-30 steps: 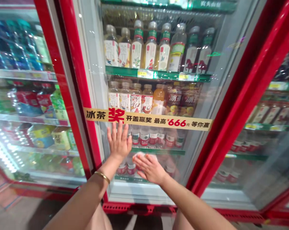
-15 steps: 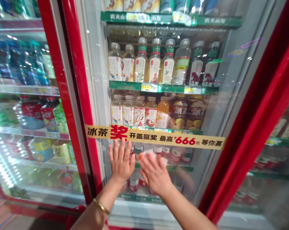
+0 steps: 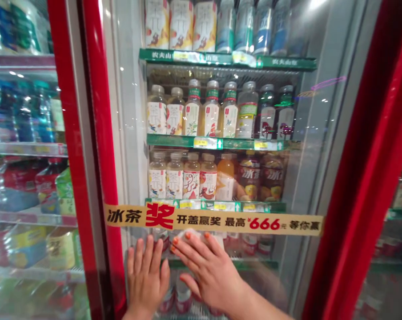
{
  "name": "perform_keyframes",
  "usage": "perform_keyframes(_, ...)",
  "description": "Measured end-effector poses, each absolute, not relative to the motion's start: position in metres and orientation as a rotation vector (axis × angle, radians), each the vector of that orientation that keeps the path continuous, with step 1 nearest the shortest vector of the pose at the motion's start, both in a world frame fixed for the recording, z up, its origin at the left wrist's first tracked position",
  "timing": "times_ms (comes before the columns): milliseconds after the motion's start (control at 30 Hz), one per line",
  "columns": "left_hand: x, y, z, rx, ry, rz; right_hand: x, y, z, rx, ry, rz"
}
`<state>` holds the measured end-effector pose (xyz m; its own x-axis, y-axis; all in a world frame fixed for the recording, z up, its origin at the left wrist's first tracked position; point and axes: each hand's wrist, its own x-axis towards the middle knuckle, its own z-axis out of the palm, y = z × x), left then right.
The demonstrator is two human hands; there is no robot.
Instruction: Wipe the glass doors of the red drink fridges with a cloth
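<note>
My left hand lies flat on the glass door, fingers stretched out and slightly apart, with nothing in it. To its right, my right hand holds a white wipe against the glass beneath its outstretched fingers. Most of the wipe is hidden by the hand; its pale edges show around the fingertips. Just above both hands, a yellow printed strip with black and red lettering crosses the door.
Behind the glass, bottled drinks stand on shelves with green front edges. Red door frames run down both sides. Another cooler with blue bottles is on the left, and more shelves show at the right.
The view has tilted up, so the shelves and strip sit lower. My right hand has slid left with the wipe, nearer the strip. My left hand now sits lower relative to the strip.
</note>
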<state>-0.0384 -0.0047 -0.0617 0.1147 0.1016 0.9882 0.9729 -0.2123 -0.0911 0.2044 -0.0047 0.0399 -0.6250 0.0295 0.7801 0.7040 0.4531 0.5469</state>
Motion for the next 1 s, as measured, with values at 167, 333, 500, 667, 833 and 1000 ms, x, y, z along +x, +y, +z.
perform_keyframes(167,-0.038,-0.005,-0.059,-1.506,-1.071,-1.207,0.306,0.017,0.027,-1.143,-1.502,-0.973)
perform_keyframes(333,-0.047,0.001,-0.068,-1.487,-1.041,-1.241,0.299,0.011,-0.001,-1.186,-1.311,-0.935)
perform_keyframes(500,-0.059,0.005,-0.085,-1.576,-1.183,-1.344,0.279,-0.006,-0.052,-1.025,-1.609,-1.054)
perform_keyframes(667,-0.053,0.002,-0.083,-1.569,-1.171,-1.257,0.298,0.011,-0.051,-1.327,-1.182,-0.799)
perform_keyframes(833,-0.048,-0.002,-0.076,-1.565,-1.199,-1.279,0.238,-0.007,-0.099,-1.036,-1.73,-1.017)
perform_keyframes(1000,-0.045,-0.004,-0.074,-1.58,-1.222,-1.301,0.293,-0.009,-0.113,-1.216,-1.415,-0.93)
